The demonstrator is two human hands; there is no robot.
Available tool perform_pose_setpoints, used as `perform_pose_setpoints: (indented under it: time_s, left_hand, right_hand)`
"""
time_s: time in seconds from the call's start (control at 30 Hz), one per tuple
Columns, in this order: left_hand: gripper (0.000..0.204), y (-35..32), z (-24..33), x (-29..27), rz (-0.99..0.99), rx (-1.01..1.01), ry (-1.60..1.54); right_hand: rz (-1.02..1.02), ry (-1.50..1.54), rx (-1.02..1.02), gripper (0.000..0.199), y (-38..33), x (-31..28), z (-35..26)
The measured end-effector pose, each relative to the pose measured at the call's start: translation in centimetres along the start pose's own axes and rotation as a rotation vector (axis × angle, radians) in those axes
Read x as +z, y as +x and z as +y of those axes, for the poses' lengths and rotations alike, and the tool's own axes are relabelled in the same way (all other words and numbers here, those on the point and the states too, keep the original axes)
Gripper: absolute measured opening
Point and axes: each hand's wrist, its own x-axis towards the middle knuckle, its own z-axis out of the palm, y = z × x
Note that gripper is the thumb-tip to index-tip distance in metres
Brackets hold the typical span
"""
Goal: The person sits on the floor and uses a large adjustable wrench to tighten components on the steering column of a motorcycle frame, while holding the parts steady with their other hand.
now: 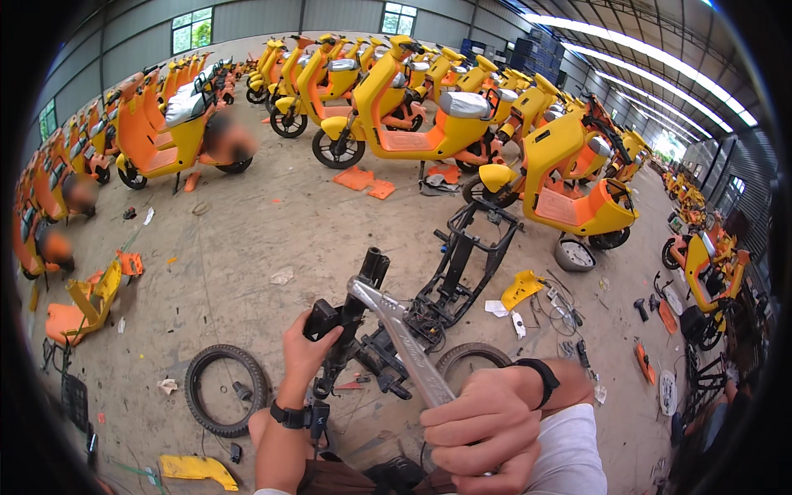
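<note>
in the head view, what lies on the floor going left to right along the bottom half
yellow panel → loose black tyre → left hand on the black handlebar grip → right hand gripping the silver wrench → orange part on the floor

scooter teardown warehouse: rows of yellow scooters (429,107), stripped frame (462,264)

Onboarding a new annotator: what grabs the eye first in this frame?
First, the rows of yellow-and-orange electric scooters filling the far half of the hall. Next, the foreground: the right hand grips a silver metal bar while the left hand holds a black grip on the stripped black scooter frame at centre. A loose tyre lies on the concrete floor at lower left.
</note>
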Motion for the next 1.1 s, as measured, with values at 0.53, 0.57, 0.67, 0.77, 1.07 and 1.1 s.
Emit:
perform_pose_setpoints:
  time_s: [0.53, 0.57, 0.67, 0.77, 1.07, 1.1]
  left_hand:
    - [0.055, 0.2, -1.8, 0.3, 0.025, 0.062, 0.005]
    - [0.055, 0.1, -1.5, 0.3, 0.022, 0.046, 0.006]
    - [0.054, 0.0, -0.6, 0.4, 0.024, 0.017, 0.010]
    - [0.053, -0.1, -0.7, 0.3, 0.045, 0.024, 0.018]
    - [0.055, -0.1, -0.3, 0.5, 0.052, -0.067, 0.022]
    - [0.054, -0.1, -0.3, 0.5, 0.051, -0.065, 0.027]
  right_hand:
    - [-0.041, -0.059, -0.213, 0.008, 0.0, 2.1, 2.2]
    - [-0.004, -0.068, -0.202, 0.009, -0.6, 2.8, 2.1]
    - [0.018, -0.079, -0.162, 0.010, -1.4, 3.7, 2.3]
    - [-0.017, -0.109, -0.175, 0.010, -1.3, 3.1, 2.2]
    - [0.101, -0.257, -0.198, 0.012, -2.0, 7.7, 2.7]
    - [0.104, -0.262, -0.192, 0.012, -1.8, 8.2, 3.1]
